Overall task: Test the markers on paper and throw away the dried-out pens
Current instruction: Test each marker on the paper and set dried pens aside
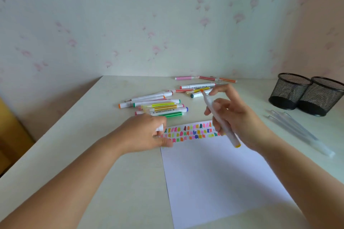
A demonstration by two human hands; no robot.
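The left grip (pixel 147 133) rests on the table (pixel 93 135) at the far left corner of the paper (pixel 214 176). Its fingers are curled around a small white cap (pixel 160 128), and only the end of the cap shows. Behind it a pile of markers (pixel 158 107) lies on the table, most with the long axis left to right. A smaller group (pixel 197 89) lies further back. Rows of colour swatches (pixel 191 132) fill the far edge of the paper; the rest is blank.

The right grip (pixel 236 117) pinches one marker (pixel 229 134) at the middle of the barrel, in the air above the swatches, and hides some of them. The marker's long axis runs from far-left and high to near-right and low. The bare orange tip (pixel 202 91) points up and away from the paper, and the yellow end (pixel 237 146) points down to it.

I judge the tip is turned the wrong way for a stroke. Either the marker must turn over, or the cap, which is left of and below the tip, must come up to it. Which one, I cannot tell.

The left grip is nearer to the pile, the right grip nearer to two black mesh cups (pixel 305 95) at the far right. Before these lie clear tubes (pixel 297 132), hard to make out. No bin is visible.
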